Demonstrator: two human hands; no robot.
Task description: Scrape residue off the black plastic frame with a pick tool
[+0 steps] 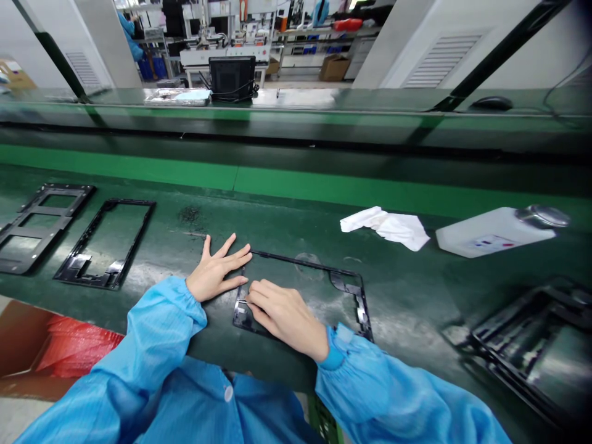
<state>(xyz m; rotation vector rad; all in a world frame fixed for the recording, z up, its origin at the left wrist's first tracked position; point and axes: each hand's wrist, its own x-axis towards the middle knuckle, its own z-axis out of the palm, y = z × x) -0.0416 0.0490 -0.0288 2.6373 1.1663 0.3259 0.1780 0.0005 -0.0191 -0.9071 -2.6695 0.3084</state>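
Observation:
In front of me a thin black rectangular plastic frame (296,260) lies flat on the green bench. My left hand (215,271) is spread out over the frame's far left corner, fingers apart, with fingertips on or just beside the edge. Over the frame's near left part, the fingers of my right hand (282,311) are pinched together and turned down. A small pale sliver shows by those fingertips; whether it is held or part of the frame I cannot make out. The right hand covers some of the frame's near side.
To the left lie another black frame (132,246) and a larger slotted black panel (44,231). Small black scraps (189,214) are heaped beyond my left hand. A white cloth (388,227) and a white bottle (494,234) lie at right, near blurred stacked frames (531,345).

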